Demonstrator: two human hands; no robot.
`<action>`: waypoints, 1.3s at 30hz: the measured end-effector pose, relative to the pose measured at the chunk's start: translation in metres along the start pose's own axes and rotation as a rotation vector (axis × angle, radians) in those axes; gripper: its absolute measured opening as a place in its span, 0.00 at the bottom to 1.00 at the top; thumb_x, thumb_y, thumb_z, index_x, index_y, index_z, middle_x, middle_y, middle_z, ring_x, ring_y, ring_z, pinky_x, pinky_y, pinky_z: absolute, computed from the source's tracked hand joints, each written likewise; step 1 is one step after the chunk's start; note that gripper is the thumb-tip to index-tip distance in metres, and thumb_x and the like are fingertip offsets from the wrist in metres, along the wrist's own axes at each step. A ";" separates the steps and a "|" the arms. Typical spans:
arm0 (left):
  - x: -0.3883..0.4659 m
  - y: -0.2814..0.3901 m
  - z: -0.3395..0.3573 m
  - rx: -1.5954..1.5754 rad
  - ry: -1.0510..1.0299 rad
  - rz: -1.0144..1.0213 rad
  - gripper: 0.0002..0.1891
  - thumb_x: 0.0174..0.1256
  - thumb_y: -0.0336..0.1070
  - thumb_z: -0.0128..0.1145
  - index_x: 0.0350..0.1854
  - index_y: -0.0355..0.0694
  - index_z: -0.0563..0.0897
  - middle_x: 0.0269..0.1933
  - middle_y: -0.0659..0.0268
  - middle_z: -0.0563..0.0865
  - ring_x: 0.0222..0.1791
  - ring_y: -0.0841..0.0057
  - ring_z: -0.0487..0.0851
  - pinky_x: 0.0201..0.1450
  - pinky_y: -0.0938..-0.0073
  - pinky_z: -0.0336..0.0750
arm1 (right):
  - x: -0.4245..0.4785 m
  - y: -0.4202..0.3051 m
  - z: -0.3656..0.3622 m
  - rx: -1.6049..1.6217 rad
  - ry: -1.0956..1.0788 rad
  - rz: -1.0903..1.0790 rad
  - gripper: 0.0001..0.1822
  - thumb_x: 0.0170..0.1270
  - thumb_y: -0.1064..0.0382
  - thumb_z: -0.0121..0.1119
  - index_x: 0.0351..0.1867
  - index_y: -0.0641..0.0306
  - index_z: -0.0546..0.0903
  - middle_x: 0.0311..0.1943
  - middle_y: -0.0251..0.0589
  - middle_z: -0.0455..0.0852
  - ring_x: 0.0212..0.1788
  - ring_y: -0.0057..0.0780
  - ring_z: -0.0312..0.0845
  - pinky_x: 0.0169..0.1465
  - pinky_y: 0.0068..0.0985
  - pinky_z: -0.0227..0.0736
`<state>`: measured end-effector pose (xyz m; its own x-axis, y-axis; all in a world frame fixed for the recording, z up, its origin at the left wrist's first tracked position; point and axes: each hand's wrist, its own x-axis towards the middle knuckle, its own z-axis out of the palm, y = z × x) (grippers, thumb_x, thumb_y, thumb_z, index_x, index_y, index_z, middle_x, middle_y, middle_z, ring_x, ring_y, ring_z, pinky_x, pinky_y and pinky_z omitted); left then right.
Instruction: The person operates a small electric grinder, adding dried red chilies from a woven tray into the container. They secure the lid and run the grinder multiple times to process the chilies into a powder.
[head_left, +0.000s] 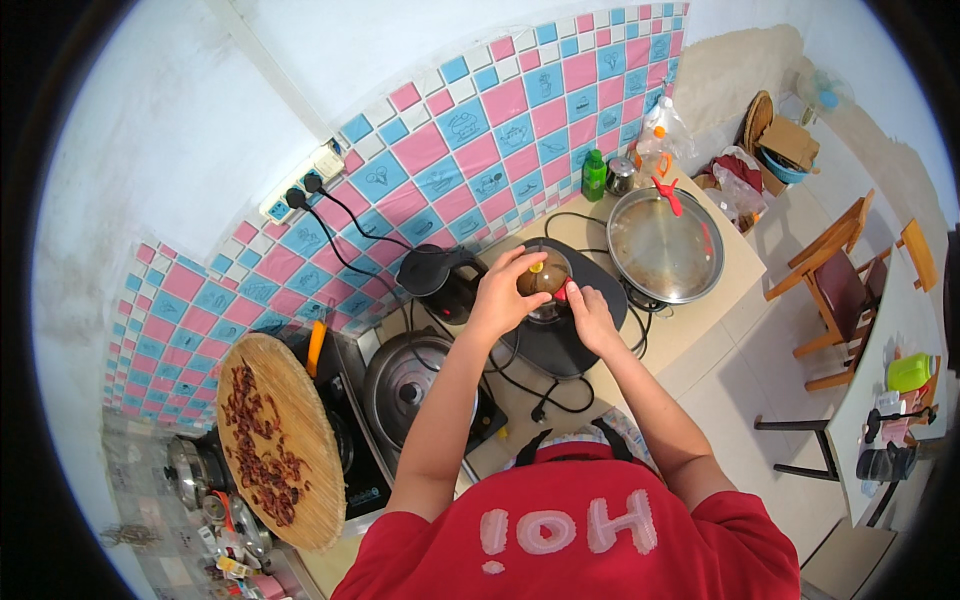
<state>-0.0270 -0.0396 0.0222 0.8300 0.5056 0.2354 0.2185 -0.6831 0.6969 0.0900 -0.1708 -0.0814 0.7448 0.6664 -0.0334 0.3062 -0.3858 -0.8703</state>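
Note:
Between my hands is a small round lidded container (545, 274) with a yellow knob on top, a red part at its side and metal below; its exact kind is unclear. My left hand (510, 291) curls around its left side and top, fingers on the lid. My right hand (592, 315) has its thumb against the red part; its other fingers are partly hidden. Beneath lies a dark flat rounded board or appliance (577, 346) on the counter. A black electric kettle (435, 281) stands just left of my left hand.
A glass-lidded pan (664, 247) with a red clip stands right, a metal-lidded pot (409, 390) left. A woven tray of dried red peppers (322, 465) leans over the cooktop. Black cables (517, 379) cross the counter. A green bottle (594, 176) stands by the wall, wooden chairs (832, 300) at right.

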 end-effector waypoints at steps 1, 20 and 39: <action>0.000 -0.001 0.000 -0.003 0.006 0.009 0.32 0.44 0.33 0.76 0.58 0.51 0.82 0.62 0.54 0.78 0.63 0.58 0.76 0.62 0.61 0.74 | 0.000 0.001 -0.001 0.057 -0.037 0.022 0.36 0.73 0.35 0.38 0.35 0.72 0.79 0.40 0.59 0.80 0.50 0.52 0.73 0.55 0.40 0.66; 0.001 -0.008 0.004 -0.042 0.039 0.018 0.33 0.43 0.29 0.76 0.58 0.45 0.83 0.63 0.50 0.78 0.61 0.61 0.80 0.60 0.65 0.76 | -0.009 0.020 0.006 0.401 -0.050 -0.140 0.25 0.78 0.45 0.41 0.41 0.68 0.76 0.34 0.37 0.77 0.35 0.25 0.71 0.42 0.23 0.69; -0.001 -0.008 0.008 -0.077 0.053 0.001 0.32 0.44 0.28 0.76 0.59 0.45 0.83 0.63 0.50 0.78 0.61 0.61 0.80 0.61 0.66 0.75 | -0.004 0.024 -0.001 0.323 -0.145 -0.104 0.27 0.78 0.45 0.40 0.35 0.70 0.75 0.28 0.46 0.79 0.34 0.40 0.76 0.43 0.32 0.70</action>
<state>-0.0256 -0.0383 0.0111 0.8013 0.5339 0.2700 0.1763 -0.6420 0.7461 0.0953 -0.1833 -0.1019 0.6210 0.7837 0.0145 0.1559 -0.1054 -0.9821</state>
